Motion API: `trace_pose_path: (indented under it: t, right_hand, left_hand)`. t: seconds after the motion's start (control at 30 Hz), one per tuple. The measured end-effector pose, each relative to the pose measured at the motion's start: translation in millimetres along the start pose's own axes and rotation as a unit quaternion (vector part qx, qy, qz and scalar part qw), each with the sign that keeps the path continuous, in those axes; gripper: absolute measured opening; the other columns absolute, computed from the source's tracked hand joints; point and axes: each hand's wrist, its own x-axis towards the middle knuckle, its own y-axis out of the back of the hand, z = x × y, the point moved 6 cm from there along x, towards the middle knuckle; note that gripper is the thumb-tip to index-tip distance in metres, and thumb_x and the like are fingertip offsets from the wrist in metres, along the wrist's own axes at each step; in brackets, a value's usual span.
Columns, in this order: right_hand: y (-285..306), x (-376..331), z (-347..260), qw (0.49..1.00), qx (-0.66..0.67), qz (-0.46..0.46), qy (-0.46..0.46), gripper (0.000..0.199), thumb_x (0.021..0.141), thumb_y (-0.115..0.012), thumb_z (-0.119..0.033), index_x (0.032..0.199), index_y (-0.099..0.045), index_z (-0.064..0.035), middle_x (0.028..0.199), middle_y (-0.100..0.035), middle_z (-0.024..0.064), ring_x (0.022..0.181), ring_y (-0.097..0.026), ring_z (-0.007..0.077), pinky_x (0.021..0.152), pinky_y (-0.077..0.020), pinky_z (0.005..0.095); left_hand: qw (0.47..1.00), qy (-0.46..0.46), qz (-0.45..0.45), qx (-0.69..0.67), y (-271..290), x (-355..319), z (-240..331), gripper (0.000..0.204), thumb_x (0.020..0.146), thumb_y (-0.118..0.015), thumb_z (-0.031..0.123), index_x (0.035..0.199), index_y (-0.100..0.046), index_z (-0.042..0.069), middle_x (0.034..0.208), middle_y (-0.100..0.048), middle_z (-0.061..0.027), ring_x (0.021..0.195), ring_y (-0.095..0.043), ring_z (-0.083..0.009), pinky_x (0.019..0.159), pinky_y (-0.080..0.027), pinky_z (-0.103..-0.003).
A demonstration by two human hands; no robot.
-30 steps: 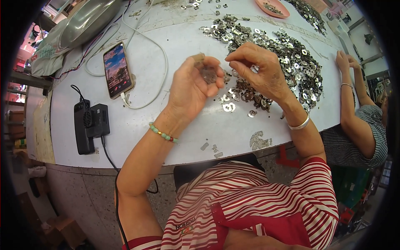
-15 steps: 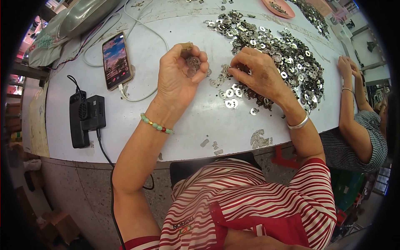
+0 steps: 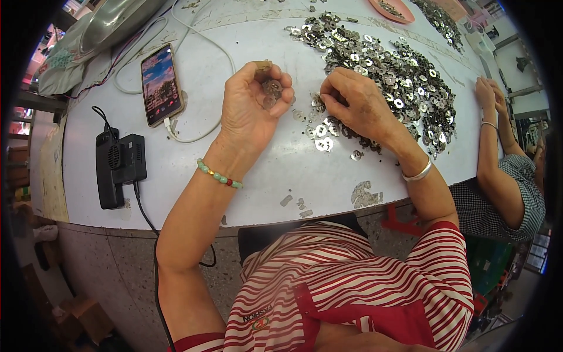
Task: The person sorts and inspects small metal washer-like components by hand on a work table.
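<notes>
My left hand (image 3: 257,100) is raised over the table, palm up, its fingers curled round a few small metal washer-like pieces (image 3: 271,92) that show in the palm. To the right, my right hand (image 3: 359,101) bends over the left edge of a wide heap of small flat metal pieces with cut-out centres (image 3: 410,88). Its thumb and forefinger are pinched together by a few loose pieces (image 3: 317,101); whether a piece is between the fingertips is hidden. Several more loose metal pieces (image 3: 323,144) lie just below that hand.
A phone (image 3: 162,88) with a white cable lies left of my hands, and a black power bank with an adapter (image 3: 120,167) lies nearer. A metal basin (image 3: 111,26) stands at the far left, a pink dish (image 3: 392,10) at the far right. A co-worker's arms (image 3: 489,126) rest at the right edge.
My right hand has shifted slightly left and its fingers have drawn closer together. The left hand stays nearly still with its pieces.
</notes>
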Motion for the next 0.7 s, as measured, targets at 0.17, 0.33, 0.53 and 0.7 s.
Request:
trace_pose_path:
  t: [0.17,0.33,0.53,0.7]
  right_hand:
    - [12,5,9,0.990,0.101,-0.012,-0.092,0.010,0.078,-0.063,-0.009,0.081,-0.061,0.0005,0.067,-0.060,0.0038,0.057,-0.054,0.0100,0.057,-0.0458,0.0241]
    - [14,1,24,0.938,0.292,-0.038,-0.185,0.016,0.086,-0.063,-0.017,0.086,-0.061,-0.0014,0.074,-0.054,-0.0045,0.065,-0.048,0.0044,0.060,-0.0405,0.0196]
    - [9,0,27,0.880,0.429,-0.033,-0.201,0.020,0.083,-0.064,-0.022,0.083,-0.062,-0.0020,0.074,-0.055,-0.0022,0.064,-0.048,0.0057,0.060,-0.0408,0.0205]
    - [9,-1,24,0.863,0.461,-0.041,-0.201,0.019,0.083,-0.064,-0.021,0.084,-0.061,-0.0024,0.075,-0.055,-0.0020,0.064,-0.049,0.0062,0.060,-0.0416,0.0206]
  left_hand:
    - [1.000,0.004,-0.013,0.008,0,0,1,0.018,0.084,-0.051,0.020,0.077,-0.051,0.004,0.075,-0.056,-0.0124,0.062,-0.053,-0.0199,0.044,-0.035,-0.025]
    - [0.999,0.018,-0.030,0.041,-7,-4,-4,0.018,0.085,-0.050,0.021,0.078,-0.051,0.004,0.075,-0.056,-0.0112,0.062,-0.053,-0.0185,0.046,-0.036,-0.024]
    - [0.996,0.026,-0.038,0.082,-14,-11,-8,0.019,0.085,-0.049,0.021,0.079,-0.052,0.004,0.075,-0.055,-0.0098,0.063,-0.053,-0.0174,0.046,-0.035,-0.024]
    - [0.983,0.050,-0.042,0.173,-22,-15,-13,0.025,0.093,-0.041,0.021,0.086,-0.053,0.001,0.077,-0.055,-0.0102,0.059,-0.053,-0.0151,0.035,-0.031,-0.019]
